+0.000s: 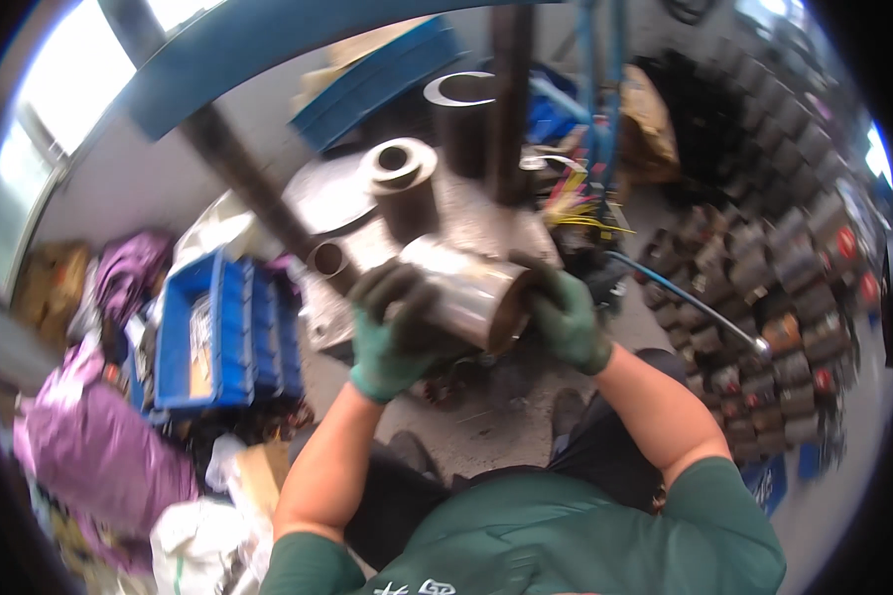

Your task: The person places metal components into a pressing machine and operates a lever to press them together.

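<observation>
Both my gloved hands hold a short, thick steel sleeve (466, 290), shiny on the outside with a rusty bore facing right. My left hand (392, 332), in a green and black glove, wraps over its near left side. At the sleeve's right end my right hand (566, 315) grips the open rim. The sleeve is lifted above a round grey machine table (327, 203). On that table stand another steel bush (403, 178) with a hole through it and a small tube (329, 260).
A blue plastic crate (218, 332) stands at the left beside purple bags (94, 441). Stacks of dark metal cylinders (764, 288) fill the right side. A dark pipe (461, 114) and a vertical column (511, 99) rise behind the table. A blue hose (685, 302) runs right.
</observation>
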### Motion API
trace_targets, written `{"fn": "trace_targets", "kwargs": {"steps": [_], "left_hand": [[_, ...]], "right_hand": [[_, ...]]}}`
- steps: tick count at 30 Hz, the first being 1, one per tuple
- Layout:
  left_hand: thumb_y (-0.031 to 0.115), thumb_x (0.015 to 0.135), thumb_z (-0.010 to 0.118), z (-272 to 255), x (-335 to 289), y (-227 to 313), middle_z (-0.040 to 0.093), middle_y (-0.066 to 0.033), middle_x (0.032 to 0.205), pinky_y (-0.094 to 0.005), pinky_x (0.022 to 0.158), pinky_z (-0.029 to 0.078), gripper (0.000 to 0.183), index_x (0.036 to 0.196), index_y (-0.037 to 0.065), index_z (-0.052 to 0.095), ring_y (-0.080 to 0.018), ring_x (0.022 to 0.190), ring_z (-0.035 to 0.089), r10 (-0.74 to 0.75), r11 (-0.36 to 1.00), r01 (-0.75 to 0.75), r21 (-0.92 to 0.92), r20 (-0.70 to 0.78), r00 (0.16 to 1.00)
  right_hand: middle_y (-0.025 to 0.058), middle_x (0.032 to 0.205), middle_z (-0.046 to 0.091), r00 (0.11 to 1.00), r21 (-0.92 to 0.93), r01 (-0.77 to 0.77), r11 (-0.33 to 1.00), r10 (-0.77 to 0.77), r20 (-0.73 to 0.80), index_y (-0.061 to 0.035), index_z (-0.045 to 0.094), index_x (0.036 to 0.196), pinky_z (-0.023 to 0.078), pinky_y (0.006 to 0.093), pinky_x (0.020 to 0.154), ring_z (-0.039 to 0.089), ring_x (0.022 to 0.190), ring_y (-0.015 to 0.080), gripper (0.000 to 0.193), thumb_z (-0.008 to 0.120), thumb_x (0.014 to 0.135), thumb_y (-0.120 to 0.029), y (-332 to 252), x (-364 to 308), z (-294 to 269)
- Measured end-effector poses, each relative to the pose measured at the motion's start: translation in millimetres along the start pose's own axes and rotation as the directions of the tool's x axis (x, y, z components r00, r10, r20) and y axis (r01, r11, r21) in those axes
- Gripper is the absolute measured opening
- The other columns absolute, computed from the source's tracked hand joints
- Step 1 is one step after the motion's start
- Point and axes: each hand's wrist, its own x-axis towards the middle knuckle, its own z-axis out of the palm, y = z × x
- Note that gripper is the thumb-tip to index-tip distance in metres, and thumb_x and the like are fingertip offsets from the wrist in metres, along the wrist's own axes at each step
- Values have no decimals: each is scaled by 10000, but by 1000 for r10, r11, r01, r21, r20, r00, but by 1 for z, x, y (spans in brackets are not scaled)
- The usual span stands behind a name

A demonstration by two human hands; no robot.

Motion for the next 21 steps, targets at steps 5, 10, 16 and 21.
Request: {"fn": "trace_targets", "kwargs": {"steps": [5,10,16,21], "left_hand": [[58,810,839,8,-23,-19,636,-201,1322,-474,1037,510,560,1339,36,655,-396,1190,618,-143,983,150,-101,73,987],[-22,932,681,20,-25,-23,693,-133,1059,-398,912,540,249,1179,10,696,-311,977,674,-318,902,367,-228,225,921],[79,1025,606,56,-29,-25,745,-186,994,-406,845,552,137,1107,19,699,-327,907,718,-262,893,357,-275,330,907],[131,1039,610,61,-23,-12,718,-218,885,-438,742,544,133,1063,32,696,-372,789,705,-245,906,349,-241,376,894]], "right_hand": [[163,1348,700,933,96,-357,929,359,-5,60,615,1400,535,391,1048,648,1215,223,470,591,960,-105,63,-12,-20],[259,1293,706,819,-378,-479,792,558,133,4,654,1357,526,439,1058,675,1229,336,495,583,901,-174,55,-32,-68],[119,973,778,534,-475,-748,464,845,-15,-89,734,1292,584,315,594,730,714,170,390,615,935,-192,33,-102,-186],[127,1161,764,543,-727,-677,114,744,-389,-63,680,1379,590,411,916,745,996,229,495,629,904,-192,-69,-178,-329]]}}
